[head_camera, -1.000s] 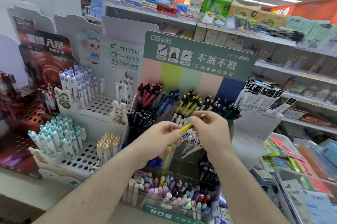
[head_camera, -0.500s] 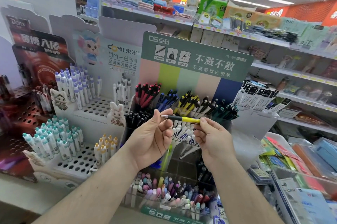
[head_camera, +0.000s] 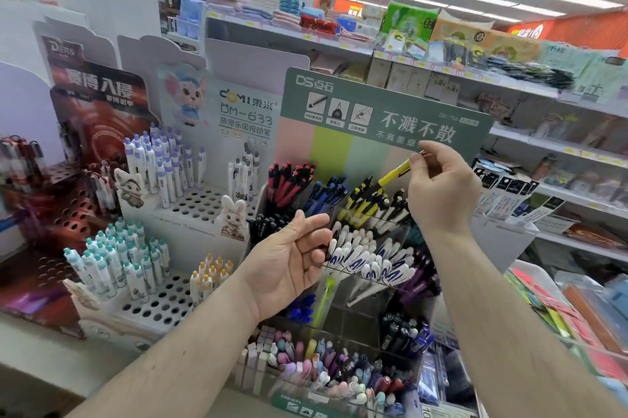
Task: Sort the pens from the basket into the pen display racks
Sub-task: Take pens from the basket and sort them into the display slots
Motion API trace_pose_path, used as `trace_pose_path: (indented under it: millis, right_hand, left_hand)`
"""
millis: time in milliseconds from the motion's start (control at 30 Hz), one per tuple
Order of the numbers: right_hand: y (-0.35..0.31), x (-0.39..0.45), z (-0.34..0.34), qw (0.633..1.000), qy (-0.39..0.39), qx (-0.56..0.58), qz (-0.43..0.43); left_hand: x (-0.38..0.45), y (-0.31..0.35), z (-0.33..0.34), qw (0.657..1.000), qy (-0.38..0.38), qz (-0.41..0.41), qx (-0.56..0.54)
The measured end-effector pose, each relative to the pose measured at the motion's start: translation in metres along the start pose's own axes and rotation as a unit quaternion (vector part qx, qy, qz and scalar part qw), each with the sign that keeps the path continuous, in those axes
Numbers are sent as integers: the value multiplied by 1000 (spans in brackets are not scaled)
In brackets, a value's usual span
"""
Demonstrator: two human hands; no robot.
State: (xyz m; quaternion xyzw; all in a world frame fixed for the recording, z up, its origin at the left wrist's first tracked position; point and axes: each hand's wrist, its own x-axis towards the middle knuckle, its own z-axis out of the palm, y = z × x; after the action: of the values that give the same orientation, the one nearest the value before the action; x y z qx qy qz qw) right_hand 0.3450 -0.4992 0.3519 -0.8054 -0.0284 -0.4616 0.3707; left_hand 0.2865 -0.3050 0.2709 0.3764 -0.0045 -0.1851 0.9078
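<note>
Shop shelves (head_camera: 509, 84) stand behind the clear pen display rack (head_camera: 370, 230). Right hand (head_camera: 441, 190) pinches a yellow pen (head_camera: 396, 174) above the rack; left hand (head_camera: 292, 258) hangs loosely curled, holding nothing.

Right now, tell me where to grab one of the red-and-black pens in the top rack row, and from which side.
Pinch a red-and-black pen by its upper barrel, just under the cap, coming from above and in front. The bunch leans up and to the right with only the tops free; the lower ends sit in the compartment.
</note>
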Motion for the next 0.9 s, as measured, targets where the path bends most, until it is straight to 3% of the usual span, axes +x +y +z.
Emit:
trace_pose_path:
  millis: [200, 433, 700, 800, 900]
  right_hand:
    - [4, 3, 20, 993, -108, -48, -9]
    - [8, -3, 37, 950, -292, -105, 22]
    - [12, -1, 37, 948, -288, -136, 8]
    - [8, -11, 36, 966, -226, -124, -23]
    - [-9, -31, 35, 984, -170, -30, -43]
  left_hand:
    - [-1, 5, -9, 1000, 20, 9, 20]
    - [-4, 6, -11, 999, 33, 1, 37]
    - [-4, 3, -8, 997, 39, 7, 64]
    - [-4, -2, -9, 995, 49, 4, 83]
    - [-7, -9, -10, 992, 59, 6, 110]
